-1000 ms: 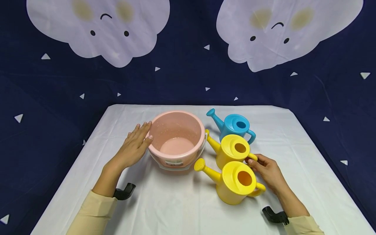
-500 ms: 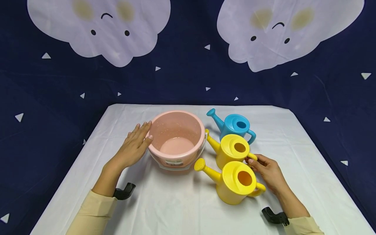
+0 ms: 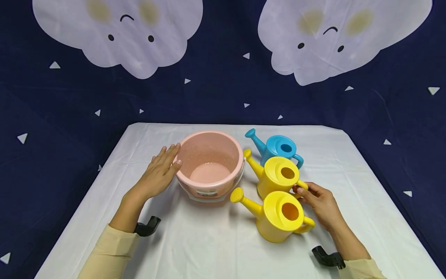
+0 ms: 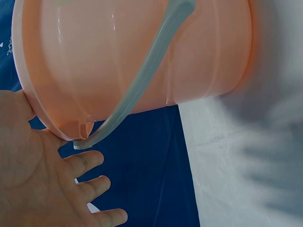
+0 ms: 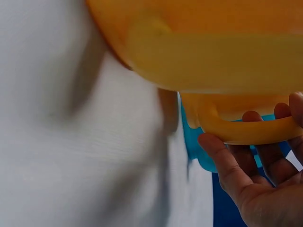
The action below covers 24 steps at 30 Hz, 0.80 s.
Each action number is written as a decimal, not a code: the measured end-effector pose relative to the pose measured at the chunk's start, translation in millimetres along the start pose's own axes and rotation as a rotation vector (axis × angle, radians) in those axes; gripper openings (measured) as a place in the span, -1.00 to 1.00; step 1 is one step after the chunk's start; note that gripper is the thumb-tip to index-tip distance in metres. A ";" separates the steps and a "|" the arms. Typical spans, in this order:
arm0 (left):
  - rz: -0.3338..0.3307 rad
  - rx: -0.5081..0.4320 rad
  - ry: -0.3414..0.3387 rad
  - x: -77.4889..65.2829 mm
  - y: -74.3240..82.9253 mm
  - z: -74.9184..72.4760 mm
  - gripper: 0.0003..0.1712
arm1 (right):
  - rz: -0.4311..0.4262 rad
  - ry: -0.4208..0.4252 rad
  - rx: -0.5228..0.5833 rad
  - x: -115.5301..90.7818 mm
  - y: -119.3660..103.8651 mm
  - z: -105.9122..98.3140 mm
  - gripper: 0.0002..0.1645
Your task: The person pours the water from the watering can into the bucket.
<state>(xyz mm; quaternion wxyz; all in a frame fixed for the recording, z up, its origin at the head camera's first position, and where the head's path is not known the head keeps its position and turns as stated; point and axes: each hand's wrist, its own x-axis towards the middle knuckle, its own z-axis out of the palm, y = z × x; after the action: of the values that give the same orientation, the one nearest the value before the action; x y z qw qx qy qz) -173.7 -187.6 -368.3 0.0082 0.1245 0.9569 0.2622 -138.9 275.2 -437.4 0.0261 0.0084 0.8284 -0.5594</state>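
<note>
A pink bucket (image 3: pixel 209 186) with a pale handle (image 4: pixel 142 78) stands upright left of the middle. My left hand (image 3: pixel 158 174) rests with straight fingers against its left rim, the palm turned toward the bucket in the left wrist view. My right hand (image 3: pixel 320 203) grips the handle (image 5: pixel 258 131) of the middle yellow watering can (image 3: pixel 273 180), fingers curled round it. That can's spout points left, near the bucket's right rim. Closer to me stands a second yellow watering can (image 3: pixel 275 228). Behind the gripped can, partly hidden, is a blue watering can (image 3: pixel 275 145).
A white cloth covers the table (image 3: pixel 202 244). Behind it hangs a dark blue backdrop (image 3: pixel 216 97) with clouds and small white triangles. The three watering cans sit close together in a row, and the front yellow can's spout reaches toward the bucket.
The middle yellow watering can has shifted slightly up and to the right in my right hand, its spout rising beside the bucket rim. My left hand and the bucket hold still.
</note>
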 end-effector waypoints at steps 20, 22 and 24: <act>-0.002 -0.008 0.004 -1.2 0.6 0.4 -0.31 | -0.089 0.035 0.007 -9.9 -5.6 -17.7 -0.51; 0.001 -0.006 0.006 -1.0 0.4 0.4 -0.31 | -0.101 0.031 0.037 -10.1 -6.3 -19.1 -0.54; 0.003 -0.004 0.008 -0.7 0.5 0.4 -0.31 | -0.112 0.027 0.067 -10.1 -7.4 -20.2 -0.56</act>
<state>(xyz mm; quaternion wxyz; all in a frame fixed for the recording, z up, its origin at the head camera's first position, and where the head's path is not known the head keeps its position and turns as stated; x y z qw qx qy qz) -172.9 -187.1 -368.4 0.0042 0.1248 0.9562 0.2648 -129.8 291.4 -422.5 -0.0166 -0.0297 0.8086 -0.5874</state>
